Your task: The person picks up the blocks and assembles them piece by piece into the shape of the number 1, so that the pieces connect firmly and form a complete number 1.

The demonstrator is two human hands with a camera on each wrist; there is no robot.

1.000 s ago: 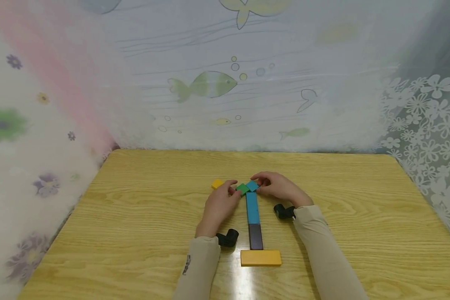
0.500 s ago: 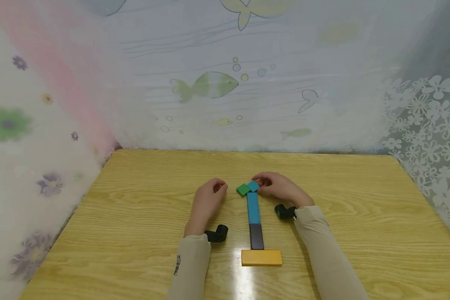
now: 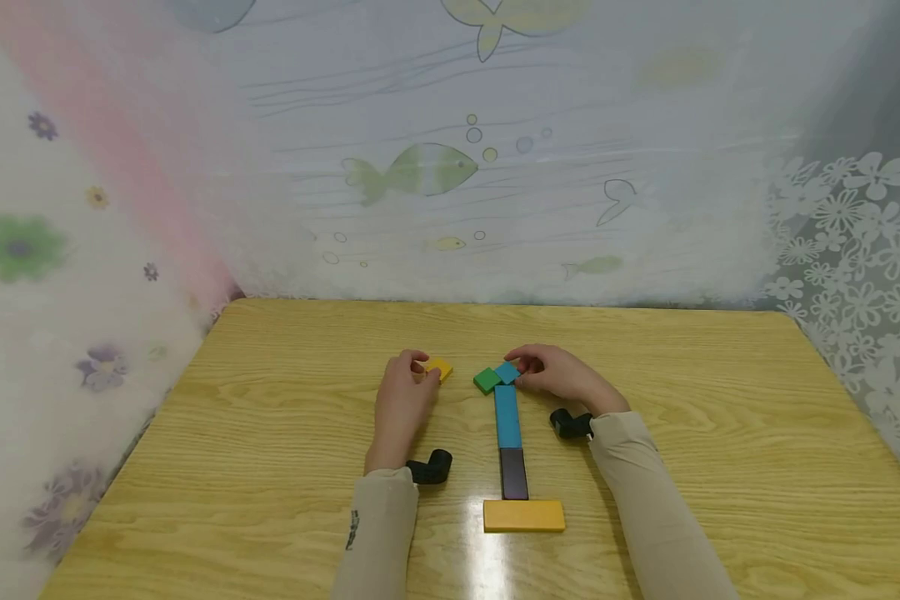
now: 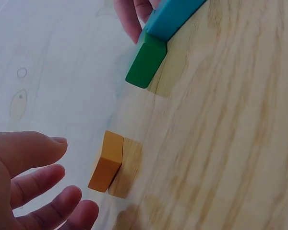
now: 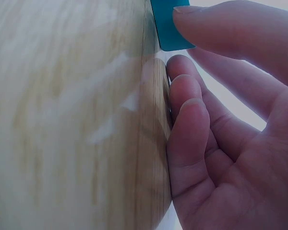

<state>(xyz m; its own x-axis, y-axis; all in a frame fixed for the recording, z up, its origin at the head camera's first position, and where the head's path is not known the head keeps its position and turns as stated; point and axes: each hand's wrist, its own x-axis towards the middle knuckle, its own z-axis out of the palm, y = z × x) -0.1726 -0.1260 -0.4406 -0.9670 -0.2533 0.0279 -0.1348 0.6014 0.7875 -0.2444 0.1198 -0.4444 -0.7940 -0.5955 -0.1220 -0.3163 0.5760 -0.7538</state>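
Note:
In the head view my left hand (image 3: 405, 400) is beside a small yellow block (image 3: 440, 370). The left wrist view shows a gap between its parted fingers (image 4: 62, 206) and that block (image 4: 106, 163). My right hand (image 3: 562, 375) pinches a small blue block (image 3: 507, 372), set at a slant; the thumb lies on this block (image 5: 169, 28) in the right wrist view. A small green block (image 3: 487, 381) touches the blue one on its left. Below them a long blue block (image 3: 507, 417), a dark purple block (image 3: 513, 474) and a crosswise yellow-orange block (image 3: 523, 516) form a column.
All blocks lie on a wood-grain table (image 3: 285, 433). A curtain printed with fish (image 3: 390, 250) hangs along its back edge, and flowered sheets flank both sides. Black wrist devices (image 3: 431, 467) stick out from both sleeves.
My left hand has moved left, away from the green block, to the small yellow block, which it hid half a second ago. My right hand has stayed at the small blue block.

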